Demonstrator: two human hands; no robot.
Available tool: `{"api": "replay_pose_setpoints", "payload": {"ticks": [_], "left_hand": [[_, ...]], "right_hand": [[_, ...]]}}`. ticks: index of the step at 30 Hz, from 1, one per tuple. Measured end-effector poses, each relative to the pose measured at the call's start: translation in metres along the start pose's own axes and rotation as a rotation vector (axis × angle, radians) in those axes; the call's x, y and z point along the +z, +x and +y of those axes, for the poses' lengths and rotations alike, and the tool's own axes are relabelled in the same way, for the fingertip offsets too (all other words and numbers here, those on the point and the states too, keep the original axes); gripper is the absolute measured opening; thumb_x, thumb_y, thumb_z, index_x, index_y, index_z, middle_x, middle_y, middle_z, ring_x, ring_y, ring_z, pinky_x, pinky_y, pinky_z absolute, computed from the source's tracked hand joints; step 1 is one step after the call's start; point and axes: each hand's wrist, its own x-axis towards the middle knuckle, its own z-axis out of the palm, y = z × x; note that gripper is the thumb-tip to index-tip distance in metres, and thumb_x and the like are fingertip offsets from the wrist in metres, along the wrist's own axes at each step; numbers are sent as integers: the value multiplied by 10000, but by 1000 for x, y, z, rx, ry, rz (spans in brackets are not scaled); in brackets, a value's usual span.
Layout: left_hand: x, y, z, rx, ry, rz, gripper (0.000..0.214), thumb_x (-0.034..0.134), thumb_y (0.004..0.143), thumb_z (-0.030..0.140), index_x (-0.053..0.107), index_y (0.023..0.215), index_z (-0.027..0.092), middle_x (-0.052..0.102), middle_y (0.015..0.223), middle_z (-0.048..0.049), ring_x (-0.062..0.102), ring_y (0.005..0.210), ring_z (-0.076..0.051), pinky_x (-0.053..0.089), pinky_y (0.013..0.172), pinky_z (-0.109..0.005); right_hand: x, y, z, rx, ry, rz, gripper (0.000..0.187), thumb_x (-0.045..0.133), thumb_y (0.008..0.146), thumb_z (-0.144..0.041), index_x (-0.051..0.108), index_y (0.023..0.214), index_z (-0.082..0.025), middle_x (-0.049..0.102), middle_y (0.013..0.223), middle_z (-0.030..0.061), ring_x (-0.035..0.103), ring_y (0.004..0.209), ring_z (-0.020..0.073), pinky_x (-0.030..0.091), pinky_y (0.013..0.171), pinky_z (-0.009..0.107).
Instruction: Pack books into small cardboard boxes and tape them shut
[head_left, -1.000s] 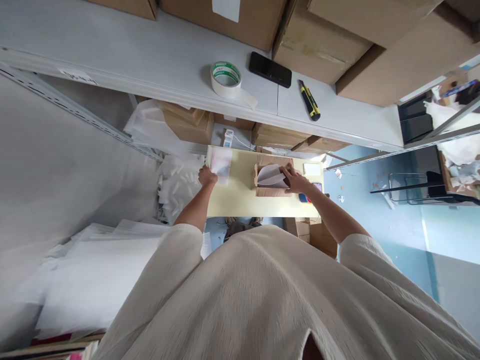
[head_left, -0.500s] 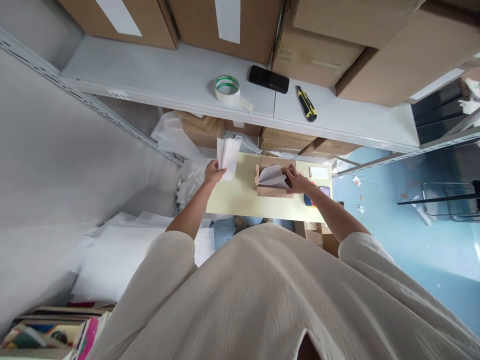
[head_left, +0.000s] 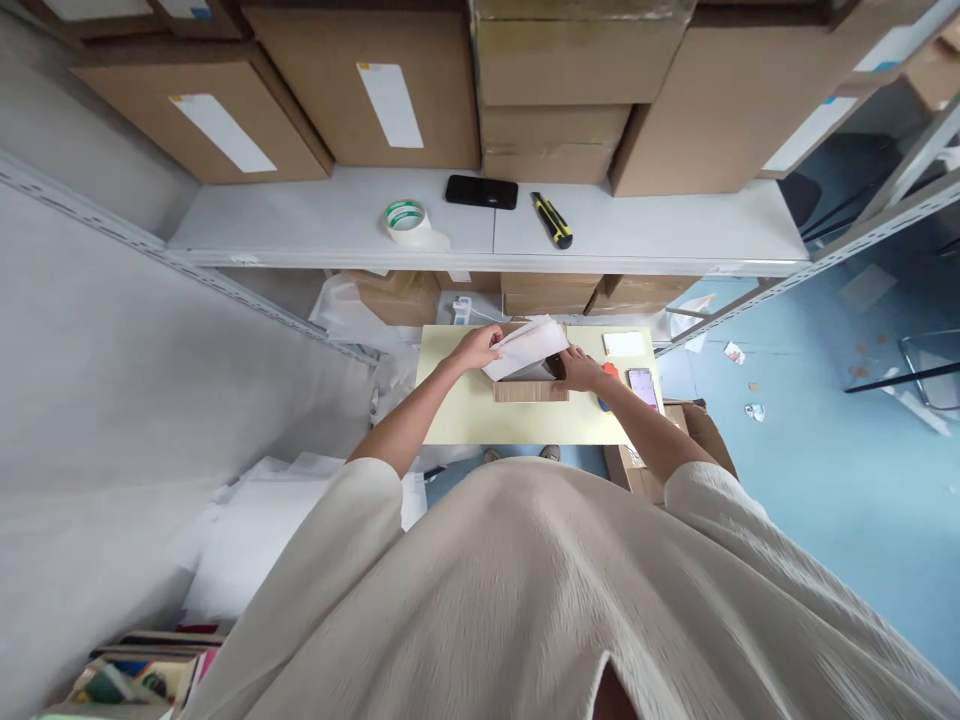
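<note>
A small open cardboard box sits on a pale yellow table. My left hand is closed on a flat white packet and holds it tilted over the box's opening. My right hand grips the right side of the box, fingers curled at its rim. The inside of the box is mostly hidden by the packet.
A white card, a phone and a red and blue object lie on the table's right. The shelf above carries a tape roll, a black phone, a yellow utility knife and large cartons. White wrapping is heaped on the left.
My left hand lifted the white packet from the table's left end and carried it right, over the box. My right hand stayed at the box.
</note>
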Motion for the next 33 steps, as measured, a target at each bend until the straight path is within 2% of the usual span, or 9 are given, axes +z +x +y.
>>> {"api": "replay_pose_setpoints", "payload": {"ticks": [9,13,17,19,22,24,26,30,33], "left_hand": [[26,49,14,-11,225,-205,328,906,682,154,732,944,245,791,1050,-43,732,1045,-296,566,888,-347],[37,51,14,-52,264,-189,329,867,723,139,755,1013,249,816,1134,-64,748,1104,-304,582,925,-364],[39,37,10,-81,179,-71,312,802,841,135,769,1130,247,824,1235,-84,763,1157,-297,585,1011,-378],[36,24,5,-83,109,-16,288,746,901,139,765,1171,238,822,1238,-89,774,1130,-284,593,1041,-391],[32,0,-7,-98,22,133,312,686,947,151,755,1243,220,801,1306,-110,779,1157,-276,602,1107,-422],[32,-17,-16,-160,-25,243,346,667,971,170,735,1309,203,770,1391,-136,775,1195,-271,600,1140,-434],[36,-32,-24,-273,-80,310,356,662,1004,208,715,1355,180,754,1430,-163,778,1190,-266,604,1140,-436],[53,-54,-34,-432,-234,274,346,653,1057,300,720,1377,183,793,1367,-152,790,1170,-261,616,1112,-421],[67,-61,-37,-394,-303,187,482,698,1040,387,698,1480,188,750,1483,-166,787,1235,-275,623,1114,-414]], "right_hand": [[21,-17,32,23,204,92,1483,883,869,-644,-136,1878,-264,77,1939,260,239,1759,496,364,1339,672],[22,-20,37,31,207,107,1460,899,867,-624,-92,1886,-289,119,1935,244,265,1752,483,365,1351,643],[14,-27,38,25,182,145,1359,865,899,-607,-32,1891,-365,228,1905,185,397,1679,452,432,1318,624],[10,-31,40,44,161,191,1278,828,924,-597,32,1896,-362,317,1855,179,448,1636,445,462,1299,613],[8,-38,46,125,201,307,1096,701,1001,-604,155,1890,-267,388,1797,226,502,1590,445,478,1290,609],[10,-41,50,215,336,356,1013,599,1043,-639,213,1871,-202,424,1775,266,609,1492,425,523,1252,594],[13,-43,53,305,521,342,979,513,1063,-695,264,1843,-158,512,1724,287,707,1365,389,585,1179,558],[16,-41,49,391,829,260,925,425,1064,-773,424,1743,-145,680,1593,263,766,1265,321,662,1026,455],[11,-35,37,367,931,317,870,470,1030,-832,565,1629,-208,738,1525,219,767,1267,309,674,990,441]]}}
